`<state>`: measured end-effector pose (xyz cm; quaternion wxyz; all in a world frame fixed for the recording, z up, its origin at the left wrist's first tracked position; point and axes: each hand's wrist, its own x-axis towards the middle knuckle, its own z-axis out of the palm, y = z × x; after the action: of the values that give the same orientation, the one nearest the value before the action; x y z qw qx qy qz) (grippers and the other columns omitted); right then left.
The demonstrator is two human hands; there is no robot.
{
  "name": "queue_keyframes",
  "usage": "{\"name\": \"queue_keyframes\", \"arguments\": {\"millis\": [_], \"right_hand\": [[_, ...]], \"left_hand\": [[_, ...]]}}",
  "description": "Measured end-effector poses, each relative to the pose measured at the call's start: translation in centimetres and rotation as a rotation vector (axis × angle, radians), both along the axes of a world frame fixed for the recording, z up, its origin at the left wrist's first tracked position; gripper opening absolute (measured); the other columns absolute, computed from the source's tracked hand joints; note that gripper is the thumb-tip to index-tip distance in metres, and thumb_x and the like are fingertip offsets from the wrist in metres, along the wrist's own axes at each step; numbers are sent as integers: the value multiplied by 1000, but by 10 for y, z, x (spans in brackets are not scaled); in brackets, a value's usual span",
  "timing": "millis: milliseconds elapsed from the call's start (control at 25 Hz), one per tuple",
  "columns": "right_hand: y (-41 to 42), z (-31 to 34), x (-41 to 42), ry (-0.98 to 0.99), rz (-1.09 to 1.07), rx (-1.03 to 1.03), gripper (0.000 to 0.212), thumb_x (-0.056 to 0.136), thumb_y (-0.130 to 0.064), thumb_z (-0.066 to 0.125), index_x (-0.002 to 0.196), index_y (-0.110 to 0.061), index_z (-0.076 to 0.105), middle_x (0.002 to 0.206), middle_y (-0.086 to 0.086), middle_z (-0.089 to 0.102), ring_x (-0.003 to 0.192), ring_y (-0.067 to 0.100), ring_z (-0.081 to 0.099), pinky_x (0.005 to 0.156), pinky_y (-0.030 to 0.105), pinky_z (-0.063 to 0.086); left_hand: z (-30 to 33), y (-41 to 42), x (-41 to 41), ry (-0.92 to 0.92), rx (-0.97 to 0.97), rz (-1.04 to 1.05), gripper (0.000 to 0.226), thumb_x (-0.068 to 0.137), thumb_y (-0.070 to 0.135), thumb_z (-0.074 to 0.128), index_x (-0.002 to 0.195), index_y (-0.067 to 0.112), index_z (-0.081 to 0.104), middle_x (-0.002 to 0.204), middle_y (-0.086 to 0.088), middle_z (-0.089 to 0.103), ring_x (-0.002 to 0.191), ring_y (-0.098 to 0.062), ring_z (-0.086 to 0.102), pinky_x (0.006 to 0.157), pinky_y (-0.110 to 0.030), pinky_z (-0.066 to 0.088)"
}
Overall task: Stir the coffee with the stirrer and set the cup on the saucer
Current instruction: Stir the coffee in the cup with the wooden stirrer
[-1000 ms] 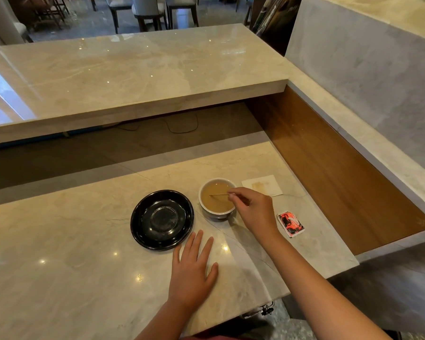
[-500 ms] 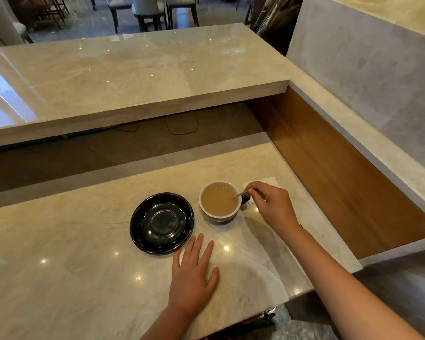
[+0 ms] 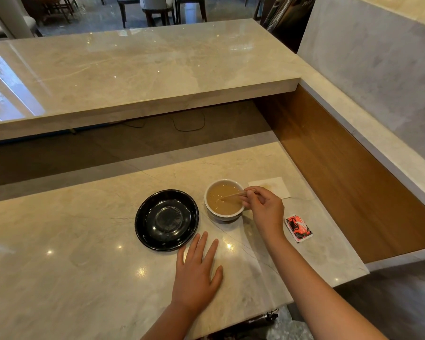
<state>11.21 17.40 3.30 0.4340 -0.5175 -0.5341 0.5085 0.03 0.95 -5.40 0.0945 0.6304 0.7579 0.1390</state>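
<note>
A white cup full of light brown coffee stands on the marble counter, just right of an empty black saucer. My right hand pinches a thin wooden stirrer at the cup's right rim, with the stirrer's tip dipped in the coffee. My left hand lies flat on the counter, fingers spread, in front of the saucer and cup, holding nothing.
A stained white napkin lies behind my right hand. A red and black sachet lies to the right of the cup. A raised marble ledge runs behind, and a wooden panel walls the right side.
My right hand has swung the stirrer around in the coffee, from the cup's front to its right rim and back over the liquid. The left hand has stayed flat.
</note>
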Motion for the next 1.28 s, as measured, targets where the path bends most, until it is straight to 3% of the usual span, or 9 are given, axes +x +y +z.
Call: {"name": "queue_keyframes", "arguments": {"millis": [160, 440, 600, 680, 840, 960, 1080, 1200, 1280], "right_hand": [[3, 0, 1, -151, -41, 146, 19, 90, -4, 53, 81, -15, 67, 78, 10, 71, 78, 29, 68, 74, 45, 57], [10, 26, 17, -581, 255, 481, 12, 90, -5, 52, 87, -6, 63, 78, 14, 70, 72, 29, 61, 65, 40, 50], [12, 33, 19, -522, 243, 342, 15, 88, -2, 52, 80, -7, 63, 74, 11, 70, 68, 23, 65, 65, 33, 53], [12, 30, 20, -387, 201, 176, 20, 88, -1, 50, 74, -10, 62, 72, 10, 70, 66, 17, 68, 66, 30, 57], [7, 13, 12, -69, 76, -106, 21, 91, 0, 48, 76, -8, 61, 83, 24, 69, 72, 28, 71, 68, 35, 60], [4, 4, 1, 64, -29, -202, 18, 92, -2, 47, 83, -5, 62, 86, 23, 69, 67, 16, 72, 62, 27, 60], [1, 1, -7, 100, -105, -143, 17, 93, -2, 47, 86, -3, 62, 90, 24, 69, 70, 16, 71, 59, 20, 58], [-1, 2, -6, -102, -93, 89, 17, 92, -2, 48, 85, -6, 63, 86, 17, 69, 81, 28, 69, 71, 39, 59], [-2, 7, -1, -307, 1, 297, 15, 91, -2, 49, 86, -6, 63, 83, 13, 70, 79, 27, 66, 70, 44, 56]], "left_hand": [[0, 0, 0, -3, 6, -1, 56, 88, 48, 37, 141, 28, 34, 151, -5, 28, 139, -20, 13, 108, -44, 6], [1, 0, 0, -3, 1, -2, 56, 89, 49, 35, 141, 27, 34, 151, -5, 28, 139, -20, 13, 108, -43, 4], [2, 0, 0, -1, -4, -1, 57, 89, 50, 33, 142, 27, 34, 152, -5, 26, 140, -19, 10, 112, -46, 5], [2, 0, 0, -3, -15, 3, 58, 89, 50, 31, 142, 27, 32, 153, -4, 23, 140, -19, 8, 111, -49, 7], [0, 0, 0, 8, -42, 6, 60, 90, 53, 25, 145, 30, 25, 155, -1, 14, 140, -16, -2, 111, -46, 1], [1, 0, 0, -2, -44, 6, 59, 89, 52, 27, 144, 29, 27, 155, -2, 17, 140, -17, 2, 111, -47, 4], [0, 0, 0, 6, -48, 6, 60, 90, 53, 26, 145, 31, 24, 155, -1, 13, 140, -15, -4, 111, -45, 1], [0, 0, -1, 6, -46, 4, 60, 90, 53, 25, 145, 30, 24, 155, -1, 14, 140, -14, -4, 111, -45, 1], [2, 0, 0, -5, -38, 1, 59, 89, 51, 27, 144, 29, 29, 154, -3, 19, 140, -16, 2, 111, -46, 4]]}}
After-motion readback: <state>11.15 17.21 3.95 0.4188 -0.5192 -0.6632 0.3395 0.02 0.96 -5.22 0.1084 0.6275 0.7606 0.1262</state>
